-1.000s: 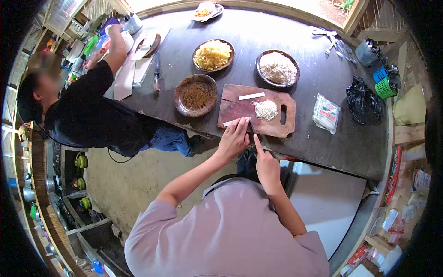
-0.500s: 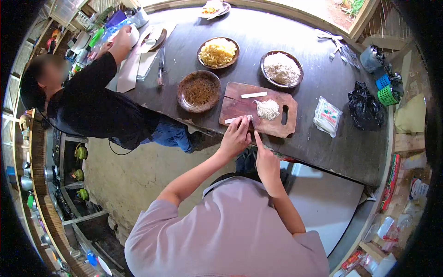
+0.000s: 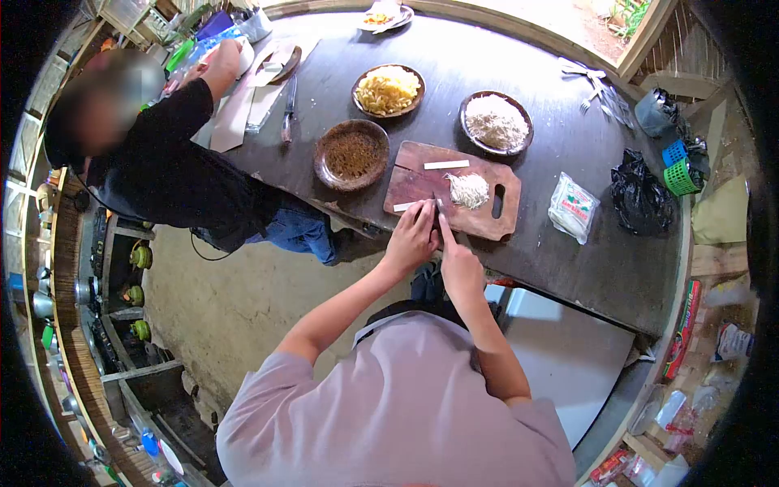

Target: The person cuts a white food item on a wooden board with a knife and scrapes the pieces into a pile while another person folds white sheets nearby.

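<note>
On the wooden cutting board (image 3: pixel 410 183), my left hand (image 3: pixel 412 237) presses its fingers down on a white strip of food (image 3: pixel 402 208), covering most of it. My right hand (image 3: pixel 462 269) grips a knife (image 3: pixel 440 208), index finger stretched along it, the blade right beside my left fingertips. The knife's handle is hidden in my palm. To the right of the blade lies a small heap of thin white shreds (image 3: pixel 469 191). A second white strip (image 3: pixel 446 165) rests near the board's far edge.
Beyond the board stand a brown bowl (image 3: pixel 323 172), a bowl of yellow pieces (image 3: pixel 388 89) and a bowl of white food (image 3: pixel 497 122). A white packet (image 3: pixel 574 207) and black plastic bag (image 3: pixel 641 191) lie right. Another person (image 3: pixel 170 174) works at left, near a knife (image 3: pixel 289 114).
My right hand and the knife have shifted slightly left, close against my left fingers. Less of the held strip shows. The other person's head has moved a little to the right.
</note>
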